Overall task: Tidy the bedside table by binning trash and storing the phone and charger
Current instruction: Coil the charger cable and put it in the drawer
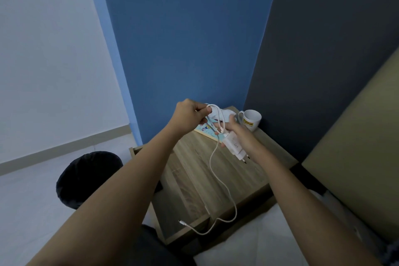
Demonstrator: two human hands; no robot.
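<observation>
My right hand (238,134) grips the white charger plug (234,147) above the wooden bedside table (194,170), prongs pointing down to the right. My left hand (190,114) pinches a loop of the white charger cable (218,177) just left of the plug. The rest of the cable hangs down in a long curve, and its connector end dangles past the table's front edge. A crumpled white tissue (224,113) lies at the back of the table behind my hands. I see no phone.
A white mug (251,120) stands at the table's back right corner. A colourful booklet (205,130) lies under my hands. A black-lined bin (86,179) sits on the floor left of the table. A bed with white sheets (269,239) and a tan headboard (356,170) is on the right.
</observation>
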